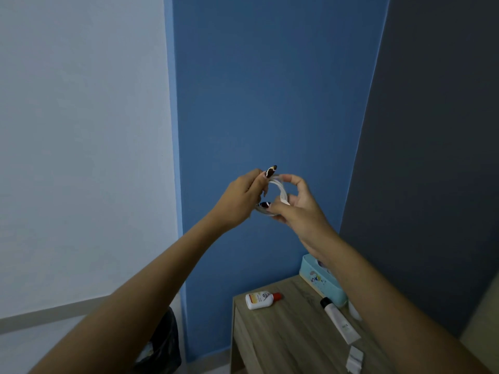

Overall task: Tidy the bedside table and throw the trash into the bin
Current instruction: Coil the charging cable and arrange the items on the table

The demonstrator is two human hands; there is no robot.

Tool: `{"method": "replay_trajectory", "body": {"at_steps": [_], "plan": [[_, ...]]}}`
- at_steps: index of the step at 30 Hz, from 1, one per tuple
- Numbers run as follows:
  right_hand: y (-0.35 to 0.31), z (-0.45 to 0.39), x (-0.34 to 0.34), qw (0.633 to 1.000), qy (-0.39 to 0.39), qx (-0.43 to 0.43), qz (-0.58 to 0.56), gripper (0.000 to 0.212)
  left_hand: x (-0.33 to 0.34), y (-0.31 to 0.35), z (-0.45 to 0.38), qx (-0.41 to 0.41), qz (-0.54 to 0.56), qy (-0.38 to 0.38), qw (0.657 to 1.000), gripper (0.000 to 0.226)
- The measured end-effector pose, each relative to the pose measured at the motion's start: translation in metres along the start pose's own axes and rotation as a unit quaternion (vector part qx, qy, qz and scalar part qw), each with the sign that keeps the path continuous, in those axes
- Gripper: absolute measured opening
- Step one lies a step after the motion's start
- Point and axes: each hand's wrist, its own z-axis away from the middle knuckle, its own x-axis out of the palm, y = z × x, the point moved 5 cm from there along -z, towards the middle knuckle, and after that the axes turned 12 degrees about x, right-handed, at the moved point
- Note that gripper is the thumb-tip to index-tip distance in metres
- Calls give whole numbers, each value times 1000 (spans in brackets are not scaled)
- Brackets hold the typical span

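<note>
Both my hands are raised in front of the blue wall, holding a coiled white cable [279, 188] between them. My left hand [243, 197] pinches the coil's left side with thumb and fingers. My right hand [294, 203] curls its fingers round the coil's right side. Below, on the wooden bedside table [283, 338], lie a small white bottle with a red cap [261, 300], a white tube with a black cap [340, 321] and a small white packet [354, 360]. A black-lined bin [164, 344] stands on the floor left of the table, partly hidden by my left forearm.
A light blue box [317, 278] stands at the table's back, against the wall, partly behind my right forearm. A dark grey wall rises on the right. A pale wall with a grey skirting runs along the left.
</note>
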Motion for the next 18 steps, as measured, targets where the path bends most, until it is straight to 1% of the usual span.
{"method": "replay_trajectory", "body": {"at_steps": [3, 6, 8, 9, 11, 14, 18], "plan": [[1, 0, -6, 991, 79, -69, 81, 26, 2, 2, 0, -11, 21, 9, 1000, 40], [-2, 5, -14, 970, 120, -132, 166, 16, 1, 3, -1, -17, 11, 18, 1000, 41], [-4, 8, -17, 939, 145, -167, 262, 19, -2, 0, -2, -20, 5, 26, 999, 41], [-3, 10, -17, 924, 151, -172, 306, 22, -3, -3, -2, -24, 2, 26, 999, 42], [-2, 10, -18, 906, 143, -160, 365, 30, -6, -8, -1, -34, -3, 25, 999, 43], [-7, 8, -25, 910, 112, -122, 380, 28, -12, -13, 2, -53, 4, 24, 998, 45], [-8, 9, -36, 949, 51, -66, 304, 24, -10, -15, 9, -74, 28, 32, 996, 46]]}}
